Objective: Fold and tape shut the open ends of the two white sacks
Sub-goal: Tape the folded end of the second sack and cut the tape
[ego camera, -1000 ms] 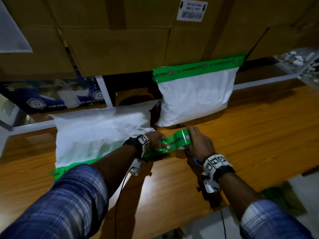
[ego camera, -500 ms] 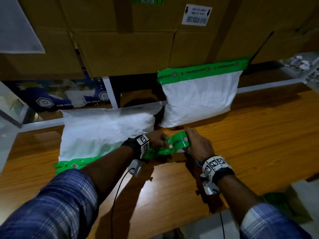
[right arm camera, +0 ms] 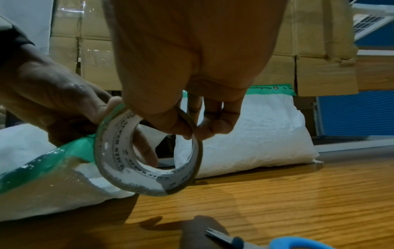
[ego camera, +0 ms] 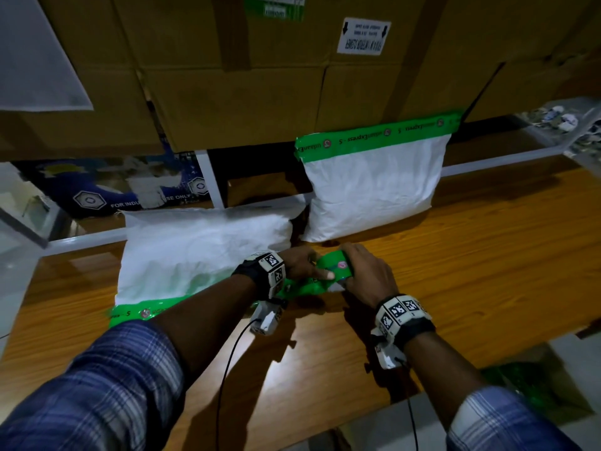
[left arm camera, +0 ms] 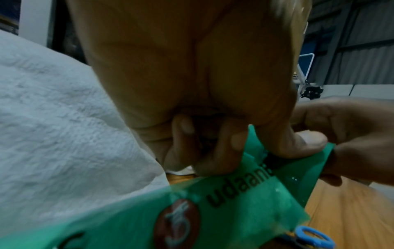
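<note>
One white sack lies flat on the wooden table, with green printed tape along its near edge. The second sack stands at the back, a green tape band across its top. My left hand pinches the tape strip at the lying sack's right corner, thumb on top. My right hand grips the tape roll just right of that, thumb inside the core and fingers outside. The strip runs from the roll to the lying sack.
Blue-handled scissors lie on the table under my right wrist. Stacked cardboard boxes overhang the back of the table behind a white rail. An open box with green material sits at the near right.
Both hands stay at the lying sack's right corner with the tape and roll. The roll has shifted only slightly; the head view has drifted.
</note>
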`<state>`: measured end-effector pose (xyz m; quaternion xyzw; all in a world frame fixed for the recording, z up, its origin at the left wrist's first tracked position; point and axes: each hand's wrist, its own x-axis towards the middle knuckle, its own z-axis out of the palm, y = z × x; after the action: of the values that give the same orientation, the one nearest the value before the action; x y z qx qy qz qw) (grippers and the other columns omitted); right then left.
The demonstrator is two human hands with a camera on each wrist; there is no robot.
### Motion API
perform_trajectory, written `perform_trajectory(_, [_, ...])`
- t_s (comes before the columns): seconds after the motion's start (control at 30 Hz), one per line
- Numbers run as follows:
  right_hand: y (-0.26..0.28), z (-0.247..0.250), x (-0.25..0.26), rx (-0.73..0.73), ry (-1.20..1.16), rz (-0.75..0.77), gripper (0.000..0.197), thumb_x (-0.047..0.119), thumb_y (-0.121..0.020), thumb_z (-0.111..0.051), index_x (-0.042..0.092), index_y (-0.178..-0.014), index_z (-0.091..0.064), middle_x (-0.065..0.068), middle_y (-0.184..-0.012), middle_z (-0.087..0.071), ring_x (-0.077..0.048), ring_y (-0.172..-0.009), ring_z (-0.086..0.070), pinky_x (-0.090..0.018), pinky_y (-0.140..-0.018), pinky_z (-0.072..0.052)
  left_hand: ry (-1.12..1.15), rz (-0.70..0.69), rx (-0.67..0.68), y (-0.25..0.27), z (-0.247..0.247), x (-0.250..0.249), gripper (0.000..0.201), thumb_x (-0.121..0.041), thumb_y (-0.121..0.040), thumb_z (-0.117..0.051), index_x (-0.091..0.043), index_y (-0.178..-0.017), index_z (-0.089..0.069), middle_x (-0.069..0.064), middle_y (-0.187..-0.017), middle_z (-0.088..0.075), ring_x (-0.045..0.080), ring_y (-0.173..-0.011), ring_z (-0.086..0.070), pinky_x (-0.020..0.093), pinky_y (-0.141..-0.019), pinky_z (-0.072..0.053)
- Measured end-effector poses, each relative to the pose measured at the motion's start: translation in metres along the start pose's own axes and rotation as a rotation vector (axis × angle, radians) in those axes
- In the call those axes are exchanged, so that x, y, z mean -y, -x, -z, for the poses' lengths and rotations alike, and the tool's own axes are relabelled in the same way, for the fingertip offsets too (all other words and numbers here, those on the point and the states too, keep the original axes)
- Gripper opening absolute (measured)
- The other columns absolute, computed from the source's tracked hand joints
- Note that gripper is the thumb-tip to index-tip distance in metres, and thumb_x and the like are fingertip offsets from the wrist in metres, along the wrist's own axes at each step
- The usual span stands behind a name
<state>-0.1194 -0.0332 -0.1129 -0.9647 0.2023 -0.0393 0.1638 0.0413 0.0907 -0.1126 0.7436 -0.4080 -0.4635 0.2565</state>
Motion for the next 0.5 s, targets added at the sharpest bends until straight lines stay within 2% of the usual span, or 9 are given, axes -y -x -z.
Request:
perform_trajectory(0.07, [0.002, 0.0, 0.0, -0.044, -0.047, 0.009, 0.063, 0.019, -0.075, -0.079, 0.026, -0.131, -0.051, -0.002, -0.129, -0.059, -0.038, -0.102, -0.063, -0.044, -0.077, -0.054, 0.042, 0.06, 0.017, -0.002, 0.001, 0.001, 0.043, -0.043, -0.081, -0.076, -0.011, -0.11, -0.073, 0.011, -0.102, -0.074, 0.028, -0.09, -0.07, 0.038, -0.084, -0.054])
perform_trajectory(0.17, [0.006, -0.003, -0.002, -0.1, -0.131, 0.0, 0.064, 0.019, -0.072, -0.081, 0.027, -0.129, -0.054, 0.0, -0.126, -0.062, -0.035, -0.103, -0.064, -0.042, -0.076, -0.054, 0.07, 0.056, 0.048, 0.001, 0.002, -0.001, 0.042, -0.05, -0.078, -0.076, -0.018, -0.105, -0.074, 0.005, -0.096, -0.076, 0.025, -0.086, -0.071, 0.038, -0.082, -0.055])
perform_trajectory(0.27, [0.007, -0.002, 0.001, -0.143, -0.146, 0.008, 0.068, 0.018, -0.07, -0.083, 0.028, -0.13, -0.052, 0.0, -0.127, -0.06, -0.033, -0.102, -0.064, -0.043, -0.075, -0.055, 0.17, -0.046, 0.023, 0.008, 0.0, -0.002, 0.02, -0.033, -0.085, -0.075, -0.028, -0.104, -0.07, -0.005, -0.093, -0.074, 0.015, -0.082, -0.069, 0.028, -0.073, -0.054])
perform_trajectory(0.3, [0.007, -0.001, 0.003, -0.149, -0.141, 0.008, 0.073, 0.013, -0.07, -0.081, 0.028, -0.133, -0.049, 0.0, -0.132, -0.056, -0.033, -0.102, -0.064, -0.043, -0.073, -0.055, 0.207, -0.076, 0.004, 0.011, 0.0, -0.003, 0.024, -0.032, -0.084, -0.075, -0.029, -0.107, -0.069, -0.004, -0.098, -0.073, 0.015, -0.087, -0.069, 0.029, -0.076, -0.055])
perform_trajectory(0.37, [0.013, -0.001, 0.011, -0.191, -0.159, -0.047, 0.09, 0.004, -0.068, -0.076, 0.029, -0.145, -0.036, -0.002, -0.148, -0.039, -0.03, -0.104, -0.06, -0.042, -0.071, -0.055, 0.247, -0.111, -0.025, 0.015, -0.002, -0.005, 0.034, -0.035, -0.081, -0.076, -0.027, -0.113, -0.07, 0.001, -0.108, -0.073, 0.021, -0.099, -0.069, 0.04, -0.09, -0.055])
perform_trajectory(0.4, [0.02, -0.004, 0.018, -0.266, -0.206, -0.108, 0.096, 0.003, -0.068, -0.076, 0.026, -0.149, -0.03, -0.004, -0.153, -0.03, -0.028, -0.108, -0.055, -0.04, -0.075, -0.054, 0.27, -0.135, -0.046, 0.016, -0.003, -0.005, 0.034, -0.035, -0.081, -0.075, -0.026, -0.114, -0.07, 0.003, -0.11, -0.073, 0.023, -0.1, -0.069, 0.045, -0.094, -0.054])
perform_trajectory(0.43, [0.03, -0.013, 0.025, -0.361, -0.291, -0.182, 0.095, 0.003, -0.07, -0.077, 0.022, -0.149, -0.028, -0.007, -0.154, -0.029, -0.027, -0.114, -0.05, -0.038, -0.082, -0.052, 0.301, -0.161, -0.081, 0.018, -0.005, -0.005, 0.032, -0.035, -0.081, -0.075, -0.026, -0.112, -0.071, 0.005, -0.109, -0.074, 0.023, -0.098, -0.069, 0.048, -0.094, -0.053])
perform_trajectory(0.47, [0.042, -0.024, 0.036, -0.433, -0.43, -0.256, 0.086, 0.006, -0.074, -0.078, 0.019, -0.145, -0.033, -0.01, -0.148, -0.036, -0.027, -0.119, -0.049, -0.034, -0.091, -0.048, 0.329, -0.178, -0.135, 0.02, -0.006, -0.007, 0.03, -0.038, -0.079, -0.075, -0.029, -0.107, -0.072, 0.007, -0.106, -0.074, 0.024, -0.094, -0.069, 0.05, -0.093, -0.053])
perform_trajectory(0.5, [0.057, -0.03, 0.054, -0.43, -0.59, -0.332, 0.069, 0.009, -0.079, -0.078, 0.02, -0.136, -0.04, -0.009, -0.136, -0.049, -0.027, -0.116, -0.054, -0.028, -0.094, -0.048, 0.371, -0.2, -0.186, 0.024, -0.006, -0.01, 0.031, -0.043, -0.075, -0.076, -0.032, -0.103, -0.073, 0.007, -0.104, -0.074, 0.024, -0.092, -0.069, 0.051, -0.092, -0.053])
